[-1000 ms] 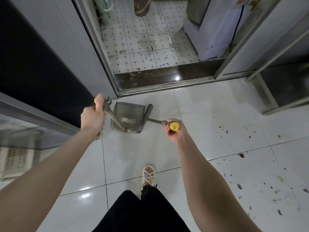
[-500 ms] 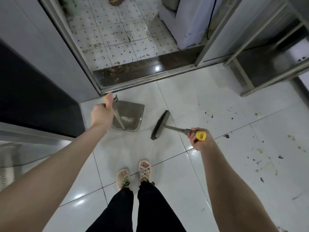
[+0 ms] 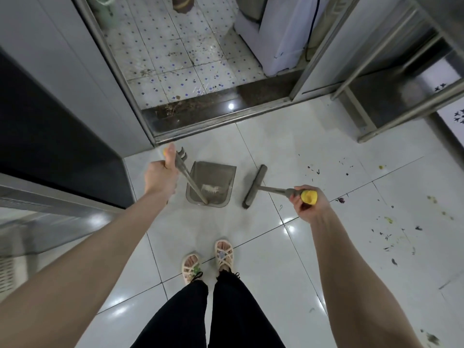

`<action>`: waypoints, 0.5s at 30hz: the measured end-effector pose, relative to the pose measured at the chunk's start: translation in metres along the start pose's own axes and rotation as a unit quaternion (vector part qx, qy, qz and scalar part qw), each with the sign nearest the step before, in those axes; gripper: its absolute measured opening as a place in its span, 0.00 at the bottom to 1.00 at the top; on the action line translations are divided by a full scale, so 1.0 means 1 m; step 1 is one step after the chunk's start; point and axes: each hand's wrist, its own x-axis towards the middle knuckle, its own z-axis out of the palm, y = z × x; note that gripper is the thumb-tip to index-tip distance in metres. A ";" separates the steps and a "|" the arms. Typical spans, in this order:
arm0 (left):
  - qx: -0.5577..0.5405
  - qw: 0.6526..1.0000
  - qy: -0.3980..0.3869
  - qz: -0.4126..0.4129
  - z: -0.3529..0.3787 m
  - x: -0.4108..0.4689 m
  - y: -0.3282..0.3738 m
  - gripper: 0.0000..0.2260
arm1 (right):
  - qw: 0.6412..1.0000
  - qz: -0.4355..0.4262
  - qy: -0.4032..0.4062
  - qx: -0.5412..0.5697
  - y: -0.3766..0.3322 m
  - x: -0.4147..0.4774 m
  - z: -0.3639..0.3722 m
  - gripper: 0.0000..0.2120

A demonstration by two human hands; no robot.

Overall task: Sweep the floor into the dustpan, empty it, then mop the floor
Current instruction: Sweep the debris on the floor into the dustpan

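A grey dustpan [image 3: 216, 177] stands on the white tiled floor [image 3: 251, 247] just before a doorway, with a small pale clump of dirt inside it. My left hand [image 3: 160, 173] grips the top of its long upright handle [image 3: 187, 175]. To the right of the pan, a grey broom head [image 3: 254, 187] rests on the floor, a short gap away. My right hand [image 3: 307, 205] grips the broom's handle at its yellow end cap [image 3: 309, 196]. Dark and yellowish bits of debris [image 3: 391, 232] lie scattered over the tiles at the right.
A metal door threshold [image 3: 213, 121] with brown dirt piled on it runs across ahead. Beyond it lies a dotted tile floor with a white appliance [image 3: 276, 33]. A dark cabinet [image 3: 50, 134] stands at the left, a metal frame [image 3: 376, 109] at the right. My sandalled feet [image 3: 208, 262] stand below the dustpan.
The broom head has pulled out of the dustpan and moved right, onto the floor beside it. My right hand went right with the handle. My other foot has come into view.
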 end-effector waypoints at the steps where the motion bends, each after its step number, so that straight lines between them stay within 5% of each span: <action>1: 0.000 1.000 0.005 -0.001 -0.005 0.001 -0.001 0.31 | 1.000 0.004 -0.014 -0.004 0.003 -0.002 0.009 0.07; 15: -0.025 0.993 0.114 0.003 -0.091 0.026 0.003 0.34 | 0.984 0.055 -0.157 -0.058 0.060 0.009 0.144 0.08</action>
